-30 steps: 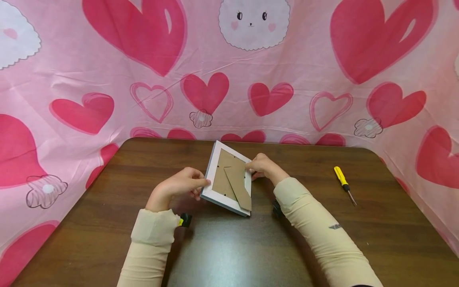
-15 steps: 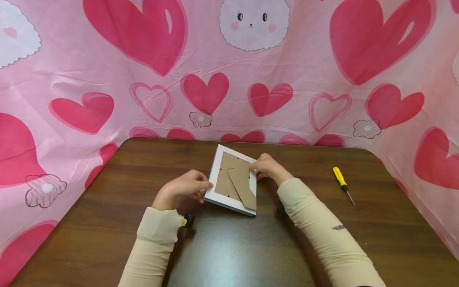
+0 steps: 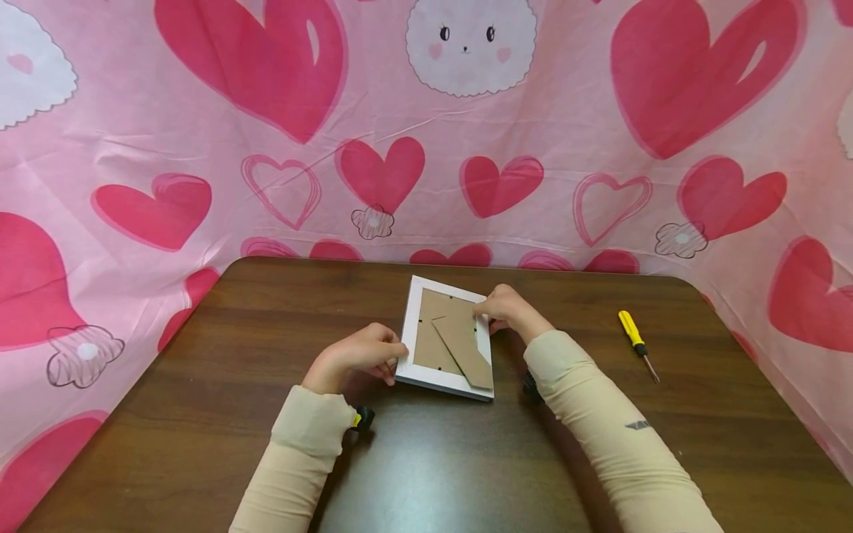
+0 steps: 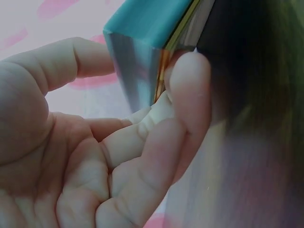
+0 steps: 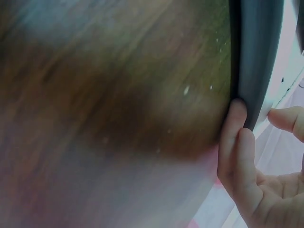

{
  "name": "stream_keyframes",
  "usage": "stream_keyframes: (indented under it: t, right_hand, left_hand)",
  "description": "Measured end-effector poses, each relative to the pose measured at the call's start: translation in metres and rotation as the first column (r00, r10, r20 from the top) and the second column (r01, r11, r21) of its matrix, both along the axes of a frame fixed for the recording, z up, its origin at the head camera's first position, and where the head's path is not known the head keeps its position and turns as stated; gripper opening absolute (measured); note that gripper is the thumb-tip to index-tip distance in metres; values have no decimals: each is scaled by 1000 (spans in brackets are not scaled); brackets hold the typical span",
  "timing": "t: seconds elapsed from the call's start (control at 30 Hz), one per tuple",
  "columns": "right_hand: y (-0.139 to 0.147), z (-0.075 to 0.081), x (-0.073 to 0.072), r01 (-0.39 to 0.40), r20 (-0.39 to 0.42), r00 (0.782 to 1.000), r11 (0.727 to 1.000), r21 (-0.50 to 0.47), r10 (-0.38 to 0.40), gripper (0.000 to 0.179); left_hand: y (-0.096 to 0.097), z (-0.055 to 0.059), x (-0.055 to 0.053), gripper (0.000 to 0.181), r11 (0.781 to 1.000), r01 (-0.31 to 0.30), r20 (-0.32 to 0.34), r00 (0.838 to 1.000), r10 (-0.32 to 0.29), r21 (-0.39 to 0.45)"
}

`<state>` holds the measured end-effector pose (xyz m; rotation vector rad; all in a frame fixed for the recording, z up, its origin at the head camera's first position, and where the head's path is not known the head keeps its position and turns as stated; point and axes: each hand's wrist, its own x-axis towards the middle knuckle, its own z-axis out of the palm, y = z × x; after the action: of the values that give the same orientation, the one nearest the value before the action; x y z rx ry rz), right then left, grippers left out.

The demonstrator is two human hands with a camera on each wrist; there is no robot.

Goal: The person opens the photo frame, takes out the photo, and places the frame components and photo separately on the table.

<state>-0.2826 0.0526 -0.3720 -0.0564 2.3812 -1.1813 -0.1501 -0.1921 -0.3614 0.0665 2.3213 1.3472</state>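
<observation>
A picture frame (image 3: 443,376) is held back side up over the middle of the table, its brown backing board (image 3: 436,307) and folded stand flap (image 3: 465,344) facing the head camera. My left hand (image 3: 363,352) pinches its left edge, thumb on the white back and fingers underneath. The left wrist view shows these fingers (image 4: 190,90) beneath the teal-looking edge. On the opposite side my right hand (image 3: 509,309) grips the right edge near the upper corner. In the right wrist view its fingertips (image 5: 236,111) press the dark front side while the thumb is on the back. The front face is hidden.
On the right of the brown wooden table (image 3: 266,311) lies a screwdriver (image 3: 636,340) with a yellow and black handle. A pink curtain (image 3: 440,118) printed with hearts hangs behind the table and along its sides.
Both hands have shifted a little to the right with the picture frame. It has tilted flatter and turned slightly. The screwdriver lies where it was.
</observation>
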Motion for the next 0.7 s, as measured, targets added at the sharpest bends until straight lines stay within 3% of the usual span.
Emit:
stream_keyframes:
  t: [0.23, 0.53, 0.7]
  right_hand:
    - [11, 0, -3, -1, -14, 1000, 999, 40, 2, 18]
    - [28, 1, -6, -23, -52, 998, 997, 79, 27, 26]
    - [39, 1, -7, -38, -18, 999, 997, 71, 39, 20]
  left_hand:
    - [13, -5, -1, 18, 1000, -20, 12, 1000, 20, -1]
    - [34, -17, 0, 22, 1000, 22, 37, 999, -22, 4]
    - [42, -19, 1, 22, 999, 48, 30, 998, -48, -21]
